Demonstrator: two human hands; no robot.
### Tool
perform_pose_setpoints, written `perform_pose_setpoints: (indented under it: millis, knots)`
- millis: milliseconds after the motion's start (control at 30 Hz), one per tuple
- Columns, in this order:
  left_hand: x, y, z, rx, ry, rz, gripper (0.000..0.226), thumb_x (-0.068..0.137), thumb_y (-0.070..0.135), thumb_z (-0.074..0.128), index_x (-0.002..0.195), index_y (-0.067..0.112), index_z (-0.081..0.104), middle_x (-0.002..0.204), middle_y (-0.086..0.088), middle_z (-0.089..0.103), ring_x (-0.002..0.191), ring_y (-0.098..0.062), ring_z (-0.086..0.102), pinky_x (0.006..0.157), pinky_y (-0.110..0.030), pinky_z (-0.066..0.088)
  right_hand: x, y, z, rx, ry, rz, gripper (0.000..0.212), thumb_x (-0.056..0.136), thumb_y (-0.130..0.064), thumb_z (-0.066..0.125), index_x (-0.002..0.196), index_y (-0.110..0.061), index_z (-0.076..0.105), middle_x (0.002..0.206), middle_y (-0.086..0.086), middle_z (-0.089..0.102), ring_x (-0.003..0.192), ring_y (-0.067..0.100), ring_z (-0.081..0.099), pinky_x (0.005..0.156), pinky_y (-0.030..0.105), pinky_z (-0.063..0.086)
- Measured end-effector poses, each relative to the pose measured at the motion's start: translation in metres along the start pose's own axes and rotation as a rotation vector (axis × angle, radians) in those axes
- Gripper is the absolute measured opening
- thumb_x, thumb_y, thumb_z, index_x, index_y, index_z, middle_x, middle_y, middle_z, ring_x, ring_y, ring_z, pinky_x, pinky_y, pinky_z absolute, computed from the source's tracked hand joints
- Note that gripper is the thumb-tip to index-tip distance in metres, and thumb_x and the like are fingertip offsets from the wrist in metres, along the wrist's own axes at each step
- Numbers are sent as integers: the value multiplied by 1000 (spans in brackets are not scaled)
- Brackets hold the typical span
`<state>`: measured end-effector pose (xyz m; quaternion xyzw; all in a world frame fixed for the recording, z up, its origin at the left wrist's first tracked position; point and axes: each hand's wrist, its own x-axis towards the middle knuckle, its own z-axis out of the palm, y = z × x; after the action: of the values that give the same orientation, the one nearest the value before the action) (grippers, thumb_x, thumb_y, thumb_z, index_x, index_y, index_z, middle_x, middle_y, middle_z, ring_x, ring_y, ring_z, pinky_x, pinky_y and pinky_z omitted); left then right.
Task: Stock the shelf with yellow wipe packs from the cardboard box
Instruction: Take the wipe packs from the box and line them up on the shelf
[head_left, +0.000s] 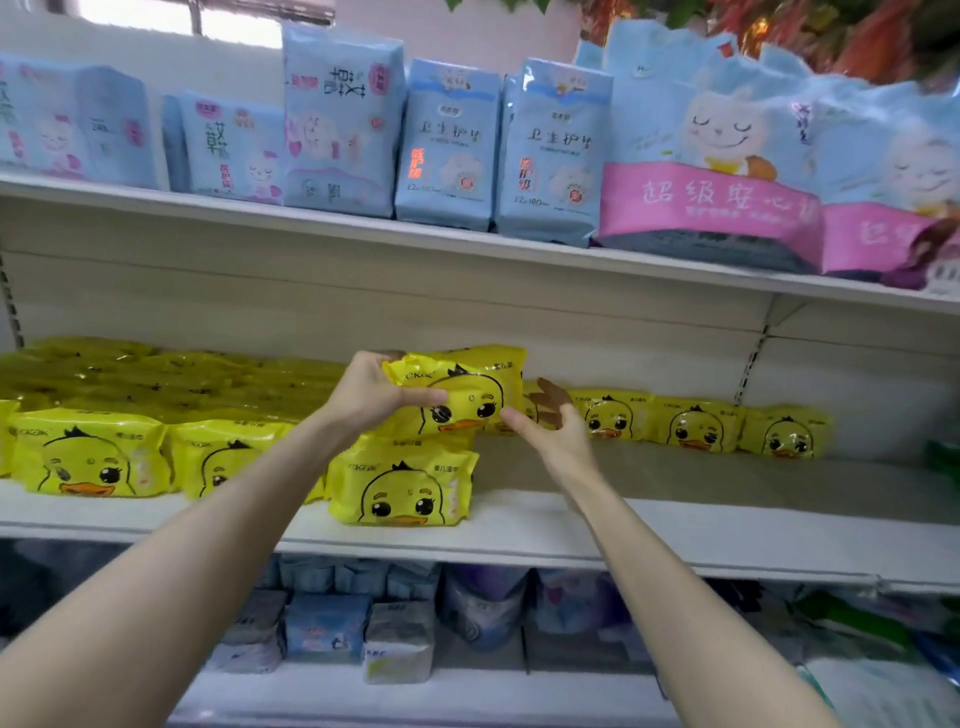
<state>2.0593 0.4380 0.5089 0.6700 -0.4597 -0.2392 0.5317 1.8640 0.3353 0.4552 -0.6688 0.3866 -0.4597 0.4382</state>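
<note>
1. Left hand (371, 389): fingers grip the yellow wipe pack (462, 395) by its left end, over the shelf (675, 540) front row, likely for stacking.
2. Right hand (553, 428): fingers released, just beside the pack, probably to steady it.

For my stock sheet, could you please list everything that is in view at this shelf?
held wipe pack: one, yellow with a duck face, above the middle shelf's stacked packs
shelved wipe packs: many, yellow, middle shelf; crowded at left, a row at back right
middle shelf: one, white
tall packs: several, pale blue, top shelf
large bags: at least two, blue with a pink band, top shelf at right
small packs: several, blue, grey and white, bottom shelf
leaves: a cluster, red and green, top right corner
left hand: one, grips the held wipe pack's left end
right hand: one, open, beside the pack's right edge; contact unclear
</note>
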Motion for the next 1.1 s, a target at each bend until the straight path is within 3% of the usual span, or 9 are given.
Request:
perform_pose_setpoints:
  millis: [67, 167, 267, 333, 433, 567, 733, 867, 1100]
  knots:
    - [11, 5, 25, 44, -30, -6, 42, 54, 36, 87, 70, 15, 54, 56, 9, 48, 48, -4, 41, 60, -27, 35, 12, -8, -15, 53, -26, -65, 57, 76, -21, 78, 126, -14, 51, 112, -4, 61, 99, 3, 58, 79, 10, 46]
    - [30, 8, 54, 60, -46, 32, 82, 58, 34, 88, 128, 13, 50, 112, -5, 57, 99, -18, 53, 84, -26, 42, 35, -6, -33, 60, -55, -88, 40, 74, -11, 79, 110, -8, 62, 103, 3, 69, 93, 14, 65, 83, 23, 54]
    - [51, 14, 78, 170, -32, 89, 93, 57, 37, 88, 136, 13, 45, 136, -8, 51, 120, -23, 50, 95, -27, 41, 61, 6, -51, 15, -64, -86, 31, 71, -11, 81, 97, -4, 65, 93, 17, 70, 84, 17, 62, 74, 25, 51]
    - [67, 18, 92, 284, -45, 103, 92, 59, 38, 87, 137, 14, 45, 140, -4, 47, 126, -24, 46, 100, -28, 37, 78, 17, -60, -51, -53, -82, 29, 69, -19, 83, 91, -12, 65, 89, 11, 71, 84, 20, 64, 76, 27, 51]
    - [88, 23, 103, 423, -102, 125, 88, 53, 44, 88, 128, 16, 53, 132, -2, 53, 119, -23, 51, 100, -33, 42, 101, 36, -67, -93, -48, -56, 38, 66, -21, 85, 93, -3, 65, 89, 12, 72, 83, 23, 66, 79, 37, 52]
    - [113, 22, 111, 568, -157, 169, 55, 64, 28, 86, 110, 13, 61, 105, -1, 58, 95, -21, 57, 74, -27, 46, 122, 63, -73, -62, -39, -7, 29, 62, -14, 86, 80, -3, 67, 71, 5, 68, 63, 12, 61, 63, 25, 48]
    - [133, 9, 120, 692, -182, 171, 46, 68, 19, 82, 110, 10, 64, 110, -8, 59, 94, -20, 58, 77, -26, 45, 140, 94, -68, -105, -66, 74, 60, 43, -42, 87, 79, 1, 65, 73, 14, 70, 62, 18, 62, 62, 35, 51]
    - [140, -1, 122, 762, -186, 160, 40, 73, 18, 79, 109, 9, 64, 110, -7, 58, 94, -17, 56, 81, -25, 45, 146, 102, -62, -151, -94, 82, 29, 63, -23, 86, 63, -11, 59, 52, -5, 61, 38, -4, 51, 41, 10, 36]
    - [143, 0, 116, 732, -129, 173, 31, 80, 22, 72, 108, 10, 65, 104, -4, 61, 91, -16, 57, 77, -23, 45, 150, 110, -54, -144, -118, 35, 31, 67, -11, 83, 56, -10, 55, 49, -5, 55, 36, -3, 48, 46, 15, 38]
